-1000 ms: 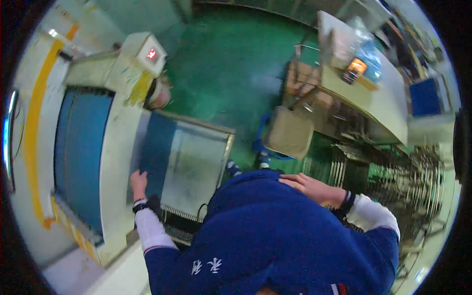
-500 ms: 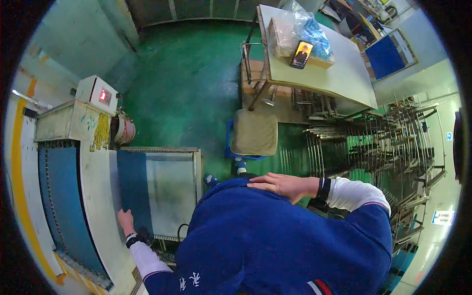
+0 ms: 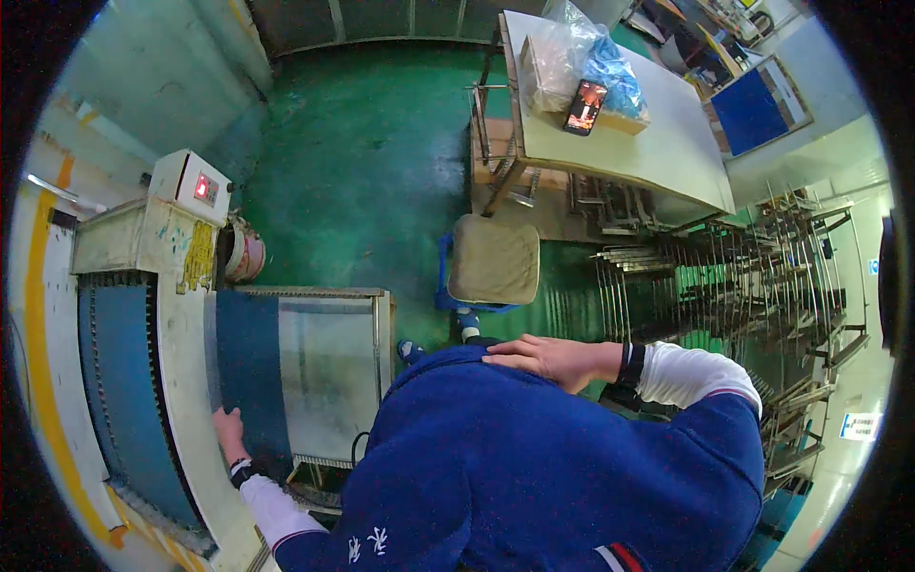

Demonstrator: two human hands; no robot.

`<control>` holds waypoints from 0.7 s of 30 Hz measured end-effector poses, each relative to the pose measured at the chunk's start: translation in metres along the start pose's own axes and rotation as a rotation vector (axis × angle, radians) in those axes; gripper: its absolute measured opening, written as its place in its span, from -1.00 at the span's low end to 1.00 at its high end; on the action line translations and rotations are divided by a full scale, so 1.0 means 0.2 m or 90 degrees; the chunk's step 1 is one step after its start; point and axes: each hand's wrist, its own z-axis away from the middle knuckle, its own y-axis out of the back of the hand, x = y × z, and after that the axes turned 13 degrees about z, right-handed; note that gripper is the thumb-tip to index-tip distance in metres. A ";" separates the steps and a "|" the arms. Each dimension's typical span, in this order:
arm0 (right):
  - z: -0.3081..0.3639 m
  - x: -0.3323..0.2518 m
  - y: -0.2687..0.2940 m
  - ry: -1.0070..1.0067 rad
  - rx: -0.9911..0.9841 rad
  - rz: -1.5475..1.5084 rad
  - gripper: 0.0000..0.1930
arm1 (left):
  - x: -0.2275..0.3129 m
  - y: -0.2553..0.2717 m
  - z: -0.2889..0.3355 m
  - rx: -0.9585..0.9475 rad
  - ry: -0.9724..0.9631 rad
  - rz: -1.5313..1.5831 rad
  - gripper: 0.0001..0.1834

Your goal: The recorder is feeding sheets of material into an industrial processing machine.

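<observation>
My left hand (image 3: pixel 229 431) is closed at the pale left edge of a flat blue panel (image 3: pixel 250 367), its thumb uppermost. The panel lies over the left part of a metal-framed, pale-topped stand (image 3: pixel 334 372), beside a white machine housing (image 3: pixel 181 372). What the curled fingertips touch underneath is hidden. My right hand (image 3: pixel 548 360) rests against the front of my dark blue top (image 3: pixel 534 448), fingers stretched out and holding nothing.
A control box with a red display (image 3: pixel 198 186) tops the machine at left; another blue surface (image 3: pixel 119 362) shows in its opening. Ahead stand a cushioned blue stool (image 3: pixel 493 259) and a table (image 3: pixel 658 157) with a phone (image 3: pixel 584 107) and plastic bags. Metal racks (image 3: pixel 743 276) crowd the right.
My left hand and the blue panel have shifted a little left, toward the machine housing. My right hand stays against my top. The picture on the phone has changed.
</observation>
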 end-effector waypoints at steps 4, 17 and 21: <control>0.00 0.04 0.00 0.012 0.001 0.007 -0.01 | 0.08 0.26 0.05 -0.022 -0.041 0.023 -0.55; -0.06 0.20 0.08 0.109 -0.041 0.010 0.09 | 0.31 0.92 0.79 0.213 0.032 0.726 -0.54; -0.08 0.26 0.15 0.142 -0.066 -0.001 0.02 | -0.01 0.77 0.87 0.272 0.109 0.762 -0.42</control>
